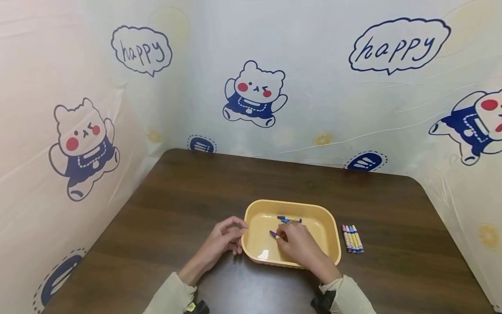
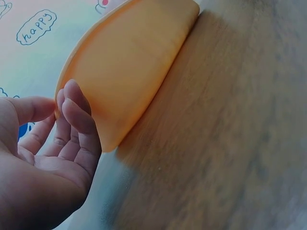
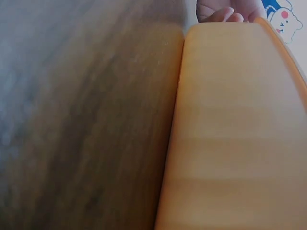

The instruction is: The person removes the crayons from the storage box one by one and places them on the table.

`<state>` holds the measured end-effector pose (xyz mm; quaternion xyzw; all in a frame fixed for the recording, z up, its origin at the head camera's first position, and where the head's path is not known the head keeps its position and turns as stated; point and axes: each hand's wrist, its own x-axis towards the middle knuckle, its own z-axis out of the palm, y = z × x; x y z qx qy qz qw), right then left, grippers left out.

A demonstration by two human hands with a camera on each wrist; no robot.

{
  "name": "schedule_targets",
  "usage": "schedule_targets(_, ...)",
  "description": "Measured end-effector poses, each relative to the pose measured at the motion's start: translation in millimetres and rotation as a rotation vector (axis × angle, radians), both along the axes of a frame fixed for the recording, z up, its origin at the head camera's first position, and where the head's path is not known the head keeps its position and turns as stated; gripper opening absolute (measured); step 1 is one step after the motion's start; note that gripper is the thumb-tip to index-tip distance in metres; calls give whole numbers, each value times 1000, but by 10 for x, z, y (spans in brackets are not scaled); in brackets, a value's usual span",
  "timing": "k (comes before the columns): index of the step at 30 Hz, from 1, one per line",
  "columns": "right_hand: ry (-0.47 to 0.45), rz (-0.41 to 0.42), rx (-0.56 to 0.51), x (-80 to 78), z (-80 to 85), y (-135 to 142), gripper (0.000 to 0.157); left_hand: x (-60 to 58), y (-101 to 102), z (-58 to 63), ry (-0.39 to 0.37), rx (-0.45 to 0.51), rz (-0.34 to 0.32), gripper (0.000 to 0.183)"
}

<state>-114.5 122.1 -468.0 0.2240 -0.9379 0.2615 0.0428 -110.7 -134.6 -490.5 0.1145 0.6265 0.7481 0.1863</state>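
A yellow plastic basin point(image 1: 256, 257) stands on the dark wooden table. My left hand point(image 1: 225, 237) grips its left rim; in the left wrist view that hand point(image 2: 57, 148) has fingers bent against the basin's outer wall point(image 2: 124, 72). Inside the basin, my right hand point(image 1: 298, 244) pinches a small marker point(image 1: 273, 234) with a dark blue-purple end, its other end hidden by the fingers. Just beyond that hand, other blue-ended markers point(image 1: 292, 220) lie on the basin floor. The right wrist view shows the basin's side point(image 3: 235, 124), without the right hand.
To the right of the basin, several markers point(image 1: 353, 239) lie side by side on the table point(image 1: 188, 187). A printed cloth point(image 1: 313, 87) with cartoon bears hangs along the table's back and sides.
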Motion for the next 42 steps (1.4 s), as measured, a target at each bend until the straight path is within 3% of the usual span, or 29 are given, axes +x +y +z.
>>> schedule_targets(11,17,-24,-18,19,35,-1,8,2,2,1,-23,-22,17,27)
schedule_targets(20,11,-11,-15,25,95,71,9,34,9,5,7,-12,6,26)
schedule_targets(30,2,-47,-34,13,292,177,10,23,7,17,1,-18,12,30)
schedule_targets(42,-20,-99,-60,-9,557,385,10,25,10,18,-8,-25,19,23)
